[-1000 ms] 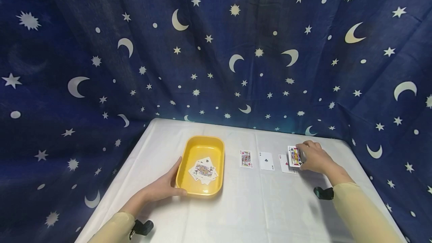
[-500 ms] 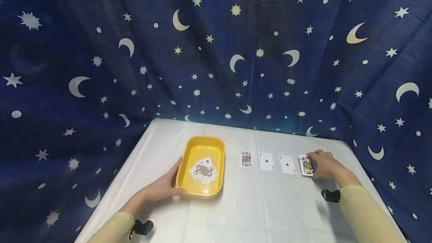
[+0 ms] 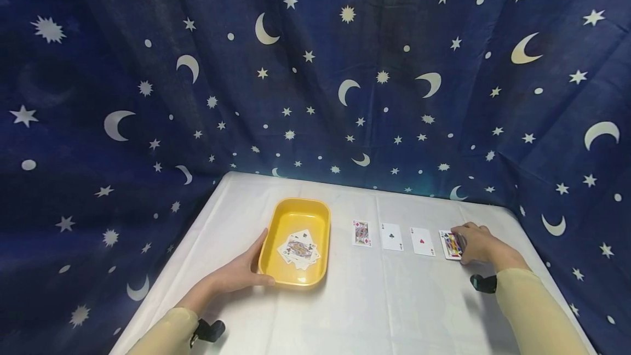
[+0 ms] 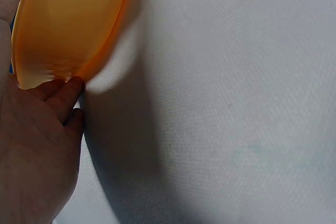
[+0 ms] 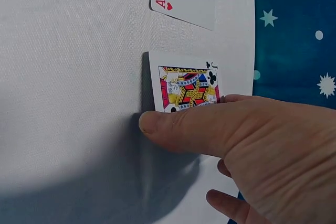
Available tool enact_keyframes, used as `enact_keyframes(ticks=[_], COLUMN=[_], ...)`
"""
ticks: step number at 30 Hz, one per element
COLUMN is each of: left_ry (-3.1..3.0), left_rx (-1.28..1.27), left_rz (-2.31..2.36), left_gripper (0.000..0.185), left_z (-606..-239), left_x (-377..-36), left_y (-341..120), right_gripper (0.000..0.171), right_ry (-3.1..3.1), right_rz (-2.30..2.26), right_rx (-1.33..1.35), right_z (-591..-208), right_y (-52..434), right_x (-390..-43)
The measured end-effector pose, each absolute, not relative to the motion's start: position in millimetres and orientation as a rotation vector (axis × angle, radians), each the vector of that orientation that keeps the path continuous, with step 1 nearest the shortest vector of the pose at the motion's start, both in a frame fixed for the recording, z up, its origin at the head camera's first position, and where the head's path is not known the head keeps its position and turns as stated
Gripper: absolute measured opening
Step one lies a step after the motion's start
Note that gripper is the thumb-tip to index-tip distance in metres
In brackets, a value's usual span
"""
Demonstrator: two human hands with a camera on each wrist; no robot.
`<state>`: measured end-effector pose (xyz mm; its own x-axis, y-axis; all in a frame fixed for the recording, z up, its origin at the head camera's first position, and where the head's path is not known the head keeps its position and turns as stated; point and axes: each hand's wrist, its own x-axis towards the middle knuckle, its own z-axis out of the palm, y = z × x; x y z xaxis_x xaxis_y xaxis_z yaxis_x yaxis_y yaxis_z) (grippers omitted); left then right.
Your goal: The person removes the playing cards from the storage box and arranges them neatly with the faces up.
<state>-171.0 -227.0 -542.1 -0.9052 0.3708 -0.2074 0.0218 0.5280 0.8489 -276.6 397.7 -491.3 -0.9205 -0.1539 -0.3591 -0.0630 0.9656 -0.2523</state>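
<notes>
Your right grip (image 3: pixel 480 244) pinches the white oblong jack-of-clubs card (image 3: pixel 449 245), long axis pointing away from you, right of the yellow rectangular tray (image 3: pixel 302 218) your left grip (image 3: pixel 240 270) holds, spread wide.

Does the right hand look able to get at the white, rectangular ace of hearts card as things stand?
Probably yes, but not straight away: the right hand holds the white, rectangular, picture-faced jack of clubs. Once freed, nothing seems to block it; the ace of hearts lies uncovered nearby.
</notes>
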Motion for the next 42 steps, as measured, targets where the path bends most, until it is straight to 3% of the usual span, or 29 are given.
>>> enact_keyframes(ticks=[42], left_ry=[2.402], left_rx=[0.373], left_rz=[1.370], left_gripper=[0.126], left_z=[-543.2], left_x=[-170.8], left_y=[-227.0], right_gripper=[0.087], right_ry=[2.650], right_rz=[-0.350], right_rx=[-0.121], right_z=[-491.3], right_y=[394.5], right_x=[-274.3])
